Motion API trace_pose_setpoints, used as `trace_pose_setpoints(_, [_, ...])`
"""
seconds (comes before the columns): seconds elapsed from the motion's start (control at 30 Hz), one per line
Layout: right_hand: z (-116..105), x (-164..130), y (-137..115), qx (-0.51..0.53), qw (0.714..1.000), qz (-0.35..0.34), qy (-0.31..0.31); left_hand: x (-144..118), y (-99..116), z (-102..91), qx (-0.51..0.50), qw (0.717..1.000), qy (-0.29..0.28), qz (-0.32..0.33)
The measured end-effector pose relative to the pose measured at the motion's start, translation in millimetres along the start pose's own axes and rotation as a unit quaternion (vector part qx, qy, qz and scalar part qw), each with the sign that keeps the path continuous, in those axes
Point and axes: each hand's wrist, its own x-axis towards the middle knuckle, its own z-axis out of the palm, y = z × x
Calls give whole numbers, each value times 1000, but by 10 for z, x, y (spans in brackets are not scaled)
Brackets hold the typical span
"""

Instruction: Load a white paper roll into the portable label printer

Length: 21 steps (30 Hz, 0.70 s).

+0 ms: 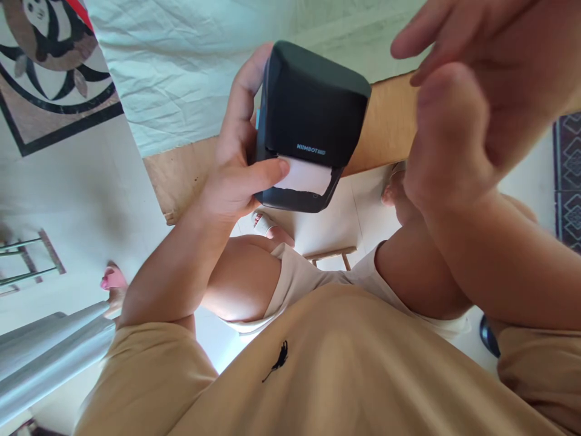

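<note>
My left hand [236,163] grips a small black label printer [313,103] from its left side, fingers behind it and thumb across the front. The thumb tip rests on a white label [306,178] that sticks out of the printer's slot. My right hand [458,103] hovers close to the camera at the upper right, apart from the printer, fingers loosely spread and holding nothing. I am seated; my knees and beige shorts show below the printer.
A wooden table edge [385,124] with a pale cloth [181,66] over it lies ahead. A patterned floor inlay [49,79] is at the upper left, metal rails [40,357] at the lower left, and a dark patterned rug [567,175] at the right edge.
</note>
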Motion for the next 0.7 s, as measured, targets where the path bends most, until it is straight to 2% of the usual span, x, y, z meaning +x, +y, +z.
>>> trace_pose_setpoints(0.07, [48, 17, 50, -28, 994, -80, 65, 5, 10, 14, -10, 1000, -2, -13])
trace_pose_setpoints(0.1, [69, 27, 77, -49, 989, -123, 68, 7, 14, 23, -16, 1000, 5, -13])
trace_pose_setpoints(0.17, [104, 37, 119, -86, 984, -154, 24, 8, 27, 40, -15, 1000, 16, -14])
trace_pose_setpoints(0.23, [130, 31, 138, -86, 987, -133, -16, 2, 50, 49, -12, 1000, 17, -17])
trace_pose_setpoints(0.33, [162, 3, 148, -47, 994, -98, -28, -19, 92, 68, -36, 998, -11, -48])
trace_pose_setpoints(0.43, [186, -16, 174, -17, 998, -56, -30, -42, 112, 128, -64, 996, 12, -63])
trace_pose_setpoints(0.57, [199, -7, 219, 22, 998, -28, -55, -57, 111, 217, -73, 994, 60, -49])
trace_pose_setpoints(0.7, [195, 15, 213, 31, 997, -27, -70, -45, 126, 209, -77, 993, 57, -71])
